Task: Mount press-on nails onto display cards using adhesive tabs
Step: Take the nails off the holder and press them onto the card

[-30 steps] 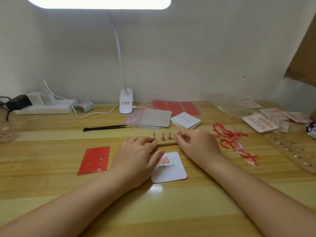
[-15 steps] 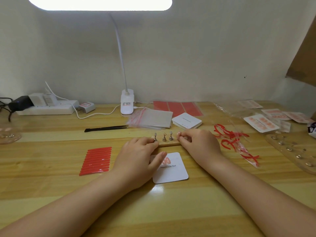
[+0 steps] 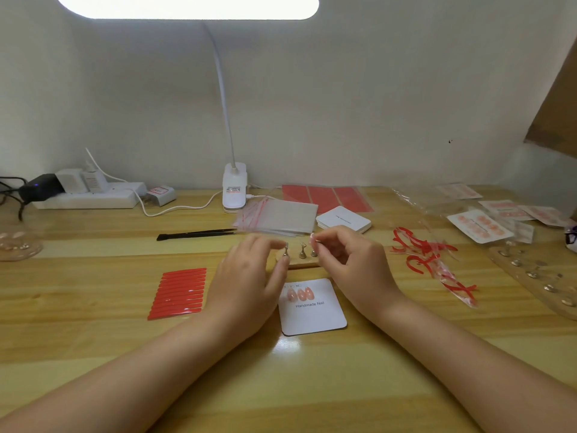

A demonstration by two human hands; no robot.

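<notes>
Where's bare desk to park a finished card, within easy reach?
Bare wood lies in front of the display card, between the forearms, and between the red tab sheet and the black tweezers. The right side is crowded: red liner scraps, plastic bags, the wooden nail stand.

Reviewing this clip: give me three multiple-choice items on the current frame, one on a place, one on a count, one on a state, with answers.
1. Where does the red strip sheet lie relative to the display card?
A. left of it
B. on it
C. behind it

2. How many nails are on that card?
A. one
B. three
C. six

3. What is the right hand doing?
A. lying flat on the table
B. holding the black tweezers
C. pinching a small nail on a pin, lifted off the wooden stand

Answers: 1 A, the sheet lies beyond the left hand. 2 B, three pink nails sit above "Handmade Nail". 3 C, its fingertips hold it above the stand.
</notes>
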